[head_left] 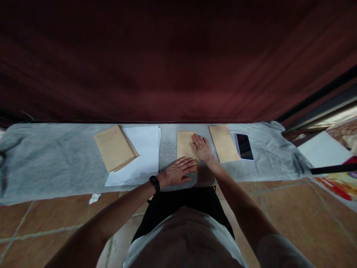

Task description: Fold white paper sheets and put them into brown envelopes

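A tan paper envelope lies flat in front of me on the grey cloth. My left hand rests over its lower part with the fingers stretched out to the right. On the envelope's upper right side my right hand lies flat, fingers extended. Both palms face down, and neither hand grips anything. The parts of the envelope under the hands are hidden. Just to the right lies a second tan envelope, slightly turned and apart from my right hand.
Left of my hands, a stack of tan envelopes partly covers white paper sheets. A phone lies to the right. The grey cloth covers a narrow surface against a dark red panel. A white scrap is on the tiled floor.
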`<state>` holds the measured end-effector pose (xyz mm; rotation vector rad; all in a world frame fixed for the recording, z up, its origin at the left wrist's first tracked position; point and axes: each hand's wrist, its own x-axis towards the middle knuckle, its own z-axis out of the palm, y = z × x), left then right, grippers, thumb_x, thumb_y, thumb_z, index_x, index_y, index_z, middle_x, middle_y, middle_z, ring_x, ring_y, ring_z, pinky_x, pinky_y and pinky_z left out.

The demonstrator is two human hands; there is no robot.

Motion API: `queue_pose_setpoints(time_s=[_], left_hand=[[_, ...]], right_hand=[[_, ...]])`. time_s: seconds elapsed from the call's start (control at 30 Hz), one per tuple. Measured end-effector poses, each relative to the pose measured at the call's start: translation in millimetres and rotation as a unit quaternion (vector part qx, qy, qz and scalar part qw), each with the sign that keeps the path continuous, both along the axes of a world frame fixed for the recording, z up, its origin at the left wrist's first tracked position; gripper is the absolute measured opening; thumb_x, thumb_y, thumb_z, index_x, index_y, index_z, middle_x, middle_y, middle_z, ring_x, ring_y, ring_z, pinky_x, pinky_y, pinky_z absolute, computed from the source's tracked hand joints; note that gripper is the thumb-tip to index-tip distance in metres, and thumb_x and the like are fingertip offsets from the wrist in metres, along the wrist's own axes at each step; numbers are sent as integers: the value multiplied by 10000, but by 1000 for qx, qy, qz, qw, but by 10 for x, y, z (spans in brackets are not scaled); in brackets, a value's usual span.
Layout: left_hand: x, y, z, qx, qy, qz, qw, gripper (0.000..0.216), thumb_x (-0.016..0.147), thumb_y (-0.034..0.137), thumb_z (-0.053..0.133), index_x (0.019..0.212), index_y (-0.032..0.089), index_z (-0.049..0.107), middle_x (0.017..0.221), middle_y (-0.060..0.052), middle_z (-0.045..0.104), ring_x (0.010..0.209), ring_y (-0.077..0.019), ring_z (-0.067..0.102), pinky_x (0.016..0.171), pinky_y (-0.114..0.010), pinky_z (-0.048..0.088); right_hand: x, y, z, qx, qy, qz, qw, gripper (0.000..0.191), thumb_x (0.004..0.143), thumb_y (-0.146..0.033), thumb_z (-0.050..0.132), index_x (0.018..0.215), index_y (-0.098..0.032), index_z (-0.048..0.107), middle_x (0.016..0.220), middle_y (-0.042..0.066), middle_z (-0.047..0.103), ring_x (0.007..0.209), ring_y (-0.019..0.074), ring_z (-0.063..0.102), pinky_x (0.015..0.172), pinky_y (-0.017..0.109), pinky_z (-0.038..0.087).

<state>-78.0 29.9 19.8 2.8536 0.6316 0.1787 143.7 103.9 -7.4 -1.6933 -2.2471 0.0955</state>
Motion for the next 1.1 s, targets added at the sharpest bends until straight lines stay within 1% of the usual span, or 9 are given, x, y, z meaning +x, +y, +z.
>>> queue_pose_setpoints(time_s=[0.13,0.23,0.37,0.47,0.57,0.8,0.9,1.0,1.1], left_hand=[[2,-6,-1,0,1,2,1000,619,1011,538,449,1534,210,400,1640,-74,332,1540,-241,215,1269,-443,122],[3,-8,-4,4,3,3,1000,626,1009,539,450,1534,203,397,1642,-78,328,1540,-238,215,1268,-437,124],[7,-7,-10,14,2,7,1000,635,1006,547,447,1527,187,408,1626,-93,357,1538,-234,224,1264,-425,134],[12,-5,-20,16,-3,8,1000,632,1009,552,436,1528,193,406,1634,-95,342,1537,-231,228,1265,-427,127],[13,-3,-29,12,-4,8,1000,629,1007,555,434,1528,204,405,1637,-89,336,1536,-233,230,1265,-434,121],[6,7,-17,10,-1,0,1000,604,1002,547,451,1510,221,432,1639,-72,338,1533,-242,232,1264,-446,126],[5,9,-5,12,-2,-1,1000,577,1004,530,457,1502,238,443,1641,-62,334,1533,-239,231,1266,-448,121],[5,8,4,10,-2,0,1000,570,1008,525,451,1501,241,441,1642,-61,332,1534,-235,231,1268,-448,119],[5,6,1,6,-5,0,1000,569,1006,526,452,1492,231,455,1635,-66,346,1532,-236,235,1267,-443,134]], right_hand=[[-13,-95,-3,-1,-8,-1,1000,534,1067,-356,290,1551,-148,378,1593,109,396,1474,272,367,1228,503,219],[12,-269,15,-14,-11,22,1000,546,1069,-366,284,1565,-146,349,1602,106,381,1485,269,349,1232,500,212],[78,-538,41,-40,-11,58,997,555,1067,-377,300,1573,-152,332,1619,94,349,1500,250,320,1244,478,203],[123,-637,47,-54,-10,73,996,545,1065,-369,303,1568,-164,345,1624,77,340,1503,240,315,1250,473,199],[138,-573,50,-58,-12,70,996,533,1064,-367,306,1561,-184,365,1619,60,353,1505,238,311,1250,474,202],[98,-97,62,-46,-20,11,999,533,1072,-373,285,1563,-180,359,1606,70,376,1490,242,341,1240,483,212],[86,45,53,-37,-30,-4,999,527,1072,-372,288,1558,-185,367,1610,66,367,1489,250,339,1235,497,215],[76,92,37,-30,-36,-11,999,526,1070,-368,297,1558,-183,366,1616,65,355,1490,260,334,1232,513,217],[70,49,25,-27,-34,-12,999,530,1069,-371,299,1566,-192,350,1614,70,360,1496,263,324,1230,526,212]])
